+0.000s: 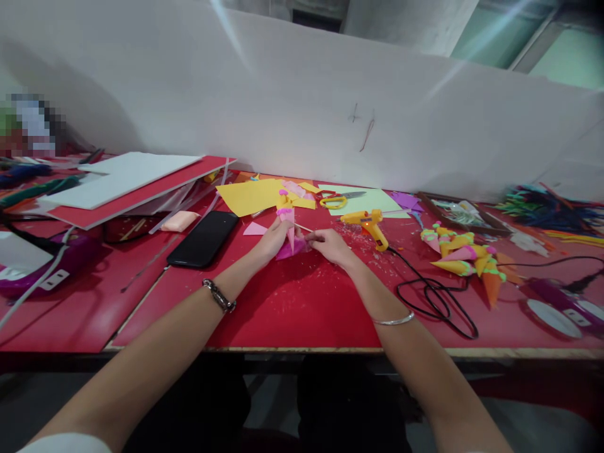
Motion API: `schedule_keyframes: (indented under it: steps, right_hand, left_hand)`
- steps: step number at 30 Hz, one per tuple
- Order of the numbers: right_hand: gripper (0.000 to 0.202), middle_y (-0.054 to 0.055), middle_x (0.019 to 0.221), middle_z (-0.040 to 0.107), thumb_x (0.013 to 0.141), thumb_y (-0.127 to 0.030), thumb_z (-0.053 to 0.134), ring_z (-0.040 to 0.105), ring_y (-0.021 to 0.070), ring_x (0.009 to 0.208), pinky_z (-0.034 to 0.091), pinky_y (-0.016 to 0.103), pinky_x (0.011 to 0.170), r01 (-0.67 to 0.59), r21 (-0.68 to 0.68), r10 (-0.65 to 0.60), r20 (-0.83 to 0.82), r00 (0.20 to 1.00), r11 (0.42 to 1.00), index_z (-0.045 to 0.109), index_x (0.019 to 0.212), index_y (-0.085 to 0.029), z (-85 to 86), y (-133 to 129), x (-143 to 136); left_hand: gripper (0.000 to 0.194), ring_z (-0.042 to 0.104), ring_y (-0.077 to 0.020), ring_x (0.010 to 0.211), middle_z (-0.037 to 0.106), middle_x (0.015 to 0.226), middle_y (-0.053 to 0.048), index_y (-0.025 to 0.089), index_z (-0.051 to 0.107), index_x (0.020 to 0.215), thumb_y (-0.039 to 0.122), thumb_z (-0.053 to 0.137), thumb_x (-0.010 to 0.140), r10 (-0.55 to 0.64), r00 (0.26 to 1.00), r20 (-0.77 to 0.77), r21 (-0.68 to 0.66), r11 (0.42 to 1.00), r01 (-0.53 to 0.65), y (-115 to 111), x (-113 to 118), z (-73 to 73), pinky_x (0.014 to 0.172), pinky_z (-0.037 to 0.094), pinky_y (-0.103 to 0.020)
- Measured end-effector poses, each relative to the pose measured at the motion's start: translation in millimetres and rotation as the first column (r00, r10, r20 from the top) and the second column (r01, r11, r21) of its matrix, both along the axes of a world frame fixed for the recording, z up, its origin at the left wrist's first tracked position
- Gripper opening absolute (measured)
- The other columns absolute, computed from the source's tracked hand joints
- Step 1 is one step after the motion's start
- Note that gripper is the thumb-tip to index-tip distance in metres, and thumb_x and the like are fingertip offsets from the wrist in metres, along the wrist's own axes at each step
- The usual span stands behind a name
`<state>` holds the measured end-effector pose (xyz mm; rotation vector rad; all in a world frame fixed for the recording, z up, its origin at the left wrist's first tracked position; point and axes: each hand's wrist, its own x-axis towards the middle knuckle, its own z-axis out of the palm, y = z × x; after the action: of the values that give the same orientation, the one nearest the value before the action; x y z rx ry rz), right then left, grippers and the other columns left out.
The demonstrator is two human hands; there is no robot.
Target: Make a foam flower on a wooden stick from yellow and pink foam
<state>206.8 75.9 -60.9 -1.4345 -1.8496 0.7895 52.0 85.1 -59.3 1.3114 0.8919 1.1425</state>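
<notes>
Left hand (275,240) and right hand (330,244) pinching one pink paper cone (290,234), one glue gun (368,224) just right of the right hand, one phone (204,238) left of the left hand

The person's left hand (275,241) and right hand (330,244) pinch a small pink paper cone (290,234) above the red table (292,302). A yellow glue gun (369,224) lies just right of them, and a black smartphone (204,238) lies to the left.

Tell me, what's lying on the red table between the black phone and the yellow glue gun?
In the head view, both hands, left hand and right hand, holding a pink paper cone, lie between phone and glue gun.
</notes>
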Motion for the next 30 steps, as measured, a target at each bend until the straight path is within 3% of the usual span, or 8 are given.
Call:
schedule_keyframes:
  steps: [7,12,17,21,25,30]
  right_hand:
    - [0.019,0.003,0.076,0.069,0.067,-0.012,0.057,0.063,0.0151,0.071,0.047,0.024,0.065,-0.136,0.011,0.137,-0.042,0.99,0.991,0.069,0.082,-0.016,-8.3,3.9,0.9]
    - [0.013,0.005,0.07,0.068,0.067,-0.014,0.059,0.061,0.0154,0.066,0.044,0.024,0.061,-0.099,0.095,0.087,0.122,0.989,0.99,0.069,0.075,-0.014,-7.4,2.7,0.9]
    - [0.014,0.005,0.069,0.066,0.071,-0.013,0.052,0.058,0.0144,0.064,0.041,0.025,0.063,-0.102,0.263,0.021,0.295,0.955,0.959,0.065,0.071,-0.016,-2.8,0.1,1.3]
    - [0.015,0.001,0.064,0.063,0.077,-0.019,0.045,0.057,0.0122,0.059,0.042,0.024,0.061,0.083,0.356,-0.121,0.087,0.989,0.931,0.06,0.079,-0.017,3.4,-0.4,4.1]
    - [0.017,0.004,0.069,0.064,0.077,-0.026,0.047,0.061,0.0142,0.066,0.046,0.027,0.066,0.295,0.36,-0.216,-0.243,0.946,0.885,0.06,0.082,-0.016,8.7,2.5,9.5]
    - [0.019,0.004,0.077,0.067,0.073,-0.024,0.051,0.062,0.0129,0.07,0.049,0.028,0.071,0.23,0.212,-0.12,-0.433,0.893,0.95,0.062,0.087,-0.016,11.0,0.8,5.8]
  left_hand:
    - [0.011,0.046,-0.009,0.051,0.051,0.061,0.0,0.017,0.044,0.06,0.022,0.04,0.069,-0.008,1.0,0.002,-0.063,0.998,0.009,-2.3,0.4,3.6,0.054,0.037,-0.023]
    - [0.013,0.045,-0.0096,0.052,0.049,0.058,0.001,0.016,0.045,0.058,0.021,0.04,0.069,0.026,0.999,-0.039,-0.072,0.997,-0.028,-4.1,0.6,6.1,0.055,0.036,-0.023]
    - [0.021,0.048,-0.0121,0.058,0.053,0.059,-0.001,0.015,0.052,0.056,0.024,0.038,0.07,0.002,0.989,-0.148,-0.028,1.0,-0.006,-1.1,-2.2,4.6,0.059,0.037,-0.024]
    - [0.026,0.05,-0.0132,0.062,0.052,0.056,-0.002,0.016,0.046,0.046,0.022,0.038,0.07,-0.043,0.992,-0.12,-0.006,0.999,0.043,-0.5,-2.2,5.2,0.066,0.038,-0.026]
    - [0.025,0.049,-0.0118,0.056,0.05,0.052,-0.001,0.016,0.045,0.047,0.02,0.035,0.071,-0.061,0.997,-0.044,-0.047,0.997,0.059,-4.1,0.3,9.2,0.064,0.039,-0.026]
    - [0.018,0.048,-0.0113,0.055,0.052,0.057,-0.001,0.016,0.05,0.056,0.02,0.039,0.07,-0.073,0.996,0.052,-0.042,0.996,0.075,-6.6,0.8,11.6,0.059,0.039,-0.025]
